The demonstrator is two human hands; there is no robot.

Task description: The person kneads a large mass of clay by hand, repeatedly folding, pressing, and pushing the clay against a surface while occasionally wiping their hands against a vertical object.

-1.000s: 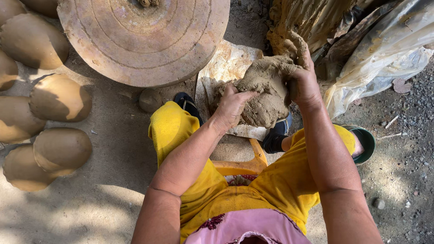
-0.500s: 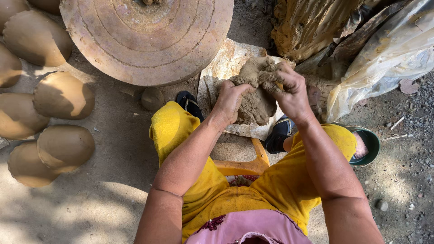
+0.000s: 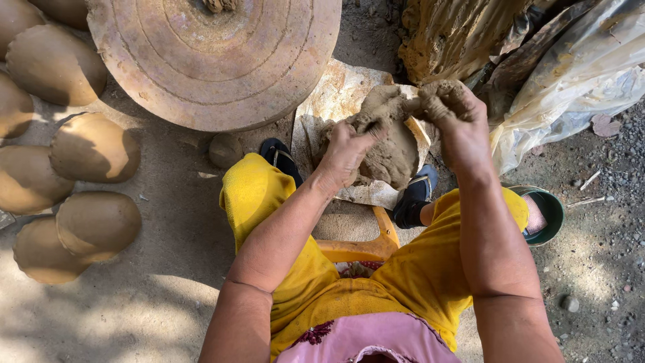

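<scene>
Seven or so pots (image 3: 94, 149) lie left, some cut off. One wheel (image 3: 215, 60). Left hand (image 3: 346, 151) presses the clay (image 3: 393, 151) on a sheet (image 3: 336, 101); right hand (image 3: 453, 117) clenches a torn lump. One bowl (image 3: 554, 215), half hidden.

Hard sunlight fell from upper right; glare bleached the plastic sheet (image 3: 584, 74). Dappled shade covered the ground (image 3: 134, 309) lower left. Focus was sharp, edges slightly stretched.
</scene>
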